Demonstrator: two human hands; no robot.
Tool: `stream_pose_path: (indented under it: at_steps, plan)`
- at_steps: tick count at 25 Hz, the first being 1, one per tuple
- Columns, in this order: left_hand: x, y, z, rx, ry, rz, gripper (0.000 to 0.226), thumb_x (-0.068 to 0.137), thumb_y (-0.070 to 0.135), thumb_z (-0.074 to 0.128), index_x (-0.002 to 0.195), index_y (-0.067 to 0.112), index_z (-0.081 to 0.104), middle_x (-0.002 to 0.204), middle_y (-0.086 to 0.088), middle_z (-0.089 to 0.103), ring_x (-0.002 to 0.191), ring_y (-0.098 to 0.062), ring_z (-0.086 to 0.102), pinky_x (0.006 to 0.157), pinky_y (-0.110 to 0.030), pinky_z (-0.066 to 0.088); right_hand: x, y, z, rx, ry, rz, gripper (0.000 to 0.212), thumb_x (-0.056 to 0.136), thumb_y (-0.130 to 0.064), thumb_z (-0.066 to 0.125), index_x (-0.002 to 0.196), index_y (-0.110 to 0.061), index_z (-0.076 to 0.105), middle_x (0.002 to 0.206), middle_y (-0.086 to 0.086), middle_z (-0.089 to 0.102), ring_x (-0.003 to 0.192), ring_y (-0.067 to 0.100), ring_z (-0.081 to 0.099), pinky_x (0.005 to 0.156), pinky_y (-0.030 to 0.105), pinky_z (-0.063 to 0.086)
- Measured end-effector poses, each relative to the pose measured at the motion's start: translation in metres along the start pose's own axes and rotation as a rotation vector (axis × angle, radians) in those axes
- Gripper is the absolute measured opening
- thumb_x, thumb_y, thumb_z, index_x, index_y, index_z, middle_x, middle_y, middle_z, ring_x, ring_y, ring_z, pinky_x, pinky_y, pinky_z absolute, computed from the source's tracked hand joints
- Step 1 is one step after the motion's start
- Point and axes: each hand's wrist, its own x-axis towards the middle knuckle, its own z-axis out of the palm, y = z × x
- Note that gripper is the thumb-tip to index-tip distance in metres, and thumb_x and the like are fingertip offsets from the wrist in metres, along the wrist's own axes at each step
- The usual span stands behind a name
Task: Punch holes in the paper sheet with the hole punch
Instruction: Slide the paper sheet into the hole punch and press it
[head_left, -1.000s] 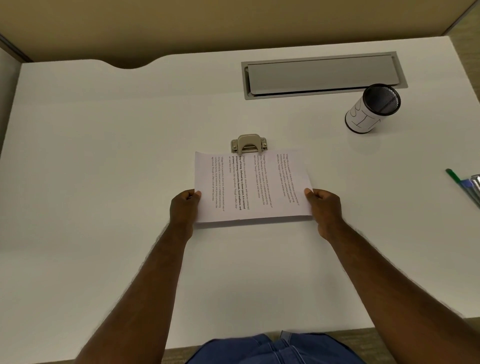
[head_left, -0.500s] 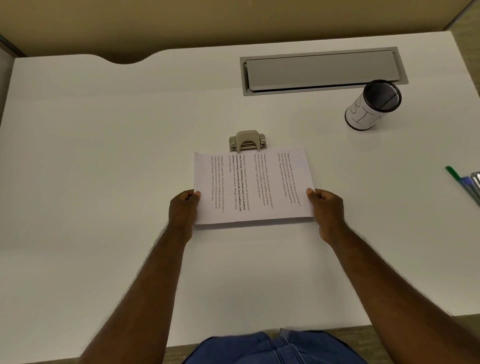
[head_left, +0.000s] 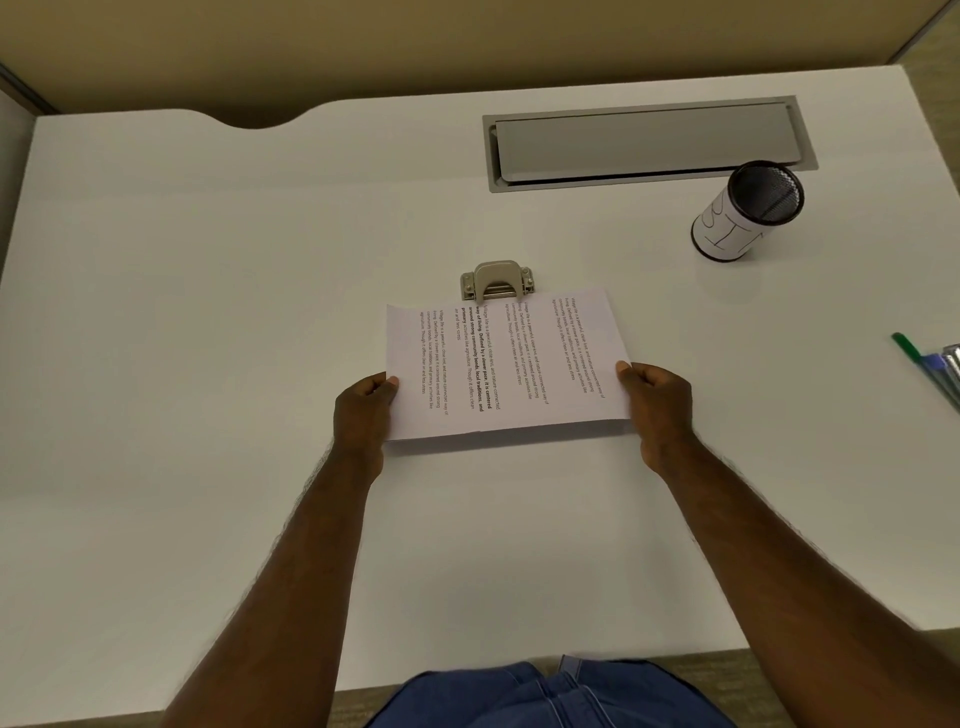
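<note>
A printed paper sheet (head_left: 506, 364) is held a little above the white desk, text running sideways. My left hand (head_left: 363, 410) grips its near left corner and my right hand (head_left: 657, 402) grips its near right corner. The sheet's far edge meets the front of a small beige metal hole punch (head_left: 496, 278) that stands on the desk just beyond it. The punch's mouth is hidden behind the paper's edge, so I cannot tell whether the sheet is inside it.
A black mesh pen cup (head_left: 748, 213) with a white paper label stands at the back right. A grey cable hatch (head_left: 647, 143) is set into the desk behind the punch. Pens (head_left: 930, 364) lie at the right edge.
The sheet has shifted slightly away from me and to the right, its far right corner lifting a little. Both hands keep the same hold on the near corners.
</note>
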Motion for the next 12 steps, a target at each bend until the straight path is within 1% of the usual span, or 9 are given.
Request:
stream_pose_path:
  at_steps: [2,4,6,9,12]
  plan:
    - [0.0015,0.0009,-0.0004,0.008,-0.002,0.002,0.016,0.092,0.02,0.054,0.082,0.02,0.067,0.096,-0.006,0.07,0.091,-0.027,0.064,0.088,-0.041,0.051,0.0013,-0.0013,0.0004,0.018,0.002,0.012,0.019,0.091,-0.023,0.058,0.085,-0.007,0.067,0.088,0.009,0.067,0.076,0.022,0.06,0.072,0.033,0.049]
    - [0.0021,0.0027,0.0002,0.025,0.0,0.001,0.015,0.092,0.021,0.053,0.09,0.017,0.067,0.102,-0.008,0.07,0.093,-0.028,0.064,0.089,-0.041,0.051,0.0027,-0.0031,0.0013,0.015,-0.004,0.024,0.02,0.091,-0.023,0.058,0.086,-0.007,0.068,0.088,0.009,0.068,0.076,0.023,0.061,0.073,0.035,0.051]
    - [0.0027,0.0042,0.001,0.049,0.006,0.009,0.015,0.093,0.02,0.053,0.092,0.015,0.067,0.104,-0.01,0.07,0.092,-0.027,0.063,0.088,-0.041,0.051,0.0036,-0.0047,0.0027,0.008,-0.006,0.028,0.02,0.091,-0.023,0.058,0.084,-0.007,0.068,0.088,0.01,0.068,0.075,0.023,0.061,0.072,0.034,0.051]
    - [0.0024,0.0054,0.0004,0.054,0.01,0.009,0.015,0.092,0.02,0.053,0.09,0.015,0.067,0.101,-0.008,0.07,0.093,-0.028,0.064,0.089,-0.042,0.051,0.0021,-0.0054,0.0033,0.019,0.006,0.029,0.021,0.091,-0.023,0.057,0.083,-0.007,0.068,0.085,0.008,0.068,0.07,0.02,0.059,0.065,0.029,0.049]
    - [-0.0009,0.0051,-0.0013,0.03,0.006,0.007,0.017,0.092,0.018,0.053,0.083,0.018,0.067,0.095,-0.005,0.07,0.088,-0.026,0.063,0.085,-0.039,0.051,-0.0015,-0.0036,0.0011,0.061,0.016,0.049,0.021,0.091,-0.023,0.058,0.08,-0.008,0.067,0.083,0.007,0.067,0.07,0.019,0.059,0.066,0.03,0.048]
